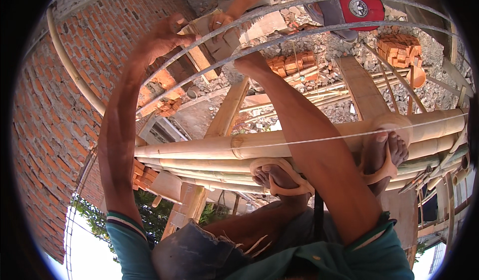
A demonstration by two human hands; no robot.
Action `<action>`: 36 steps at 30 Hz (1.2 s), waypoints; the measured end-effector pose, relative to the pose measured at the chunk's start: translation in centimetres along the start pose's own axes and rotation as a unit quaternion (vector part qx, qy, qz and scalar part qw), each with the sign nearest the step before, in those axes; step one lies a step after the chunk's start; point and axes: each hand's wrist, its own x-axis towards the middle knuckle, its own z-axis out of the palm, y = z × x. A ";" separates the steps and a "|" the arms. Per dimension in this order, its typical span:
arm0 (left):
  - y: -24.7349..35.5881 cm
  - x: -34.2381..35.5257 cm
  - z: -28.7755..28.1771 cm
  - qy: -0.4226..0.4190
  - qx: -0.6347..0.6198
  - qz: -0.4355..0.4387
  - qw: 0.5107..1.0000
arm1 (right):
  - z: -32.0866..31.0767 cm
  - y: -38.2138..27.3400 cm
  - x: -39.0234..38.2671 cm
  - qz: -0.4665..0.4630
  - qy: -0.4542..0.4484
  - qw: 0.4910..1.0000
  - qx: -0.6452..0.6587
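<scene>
My left hand [162, 39] is raised at the upper left, slightly blurred, thumb and fingers apart. It is nearest to the upper end of a wooden board [201, 60]. My right hand [249, 63] is at the board's other side, by the lower of two long grey steel bars [309, 32]. Its fingers are mostly hidden, so I cannot tell what they grip. Beyond the bars, a co-worker's hand [222, 21] touches the top of a greyish-brown panel [219, 40] beside the board. That person wears a red and grey cap [357, 8].
My sandalled feet stand on bamboo poles [349, 136]. A thin white string [319, 139] crosses above them. A brick wall [65, 110] rises on the left. Below are brick stacks [399, 50], rubble, and slanting planks [360, 88]. A bamboo pole [70, 65] curves along the wall.
</scene>
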 end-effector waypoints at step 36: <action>0.0 0.1 0.1 -0.023 -0.023 0.012 0.999 | -7.3 -8.9 -16.0 -0.139 -0.107 0.950 -0.257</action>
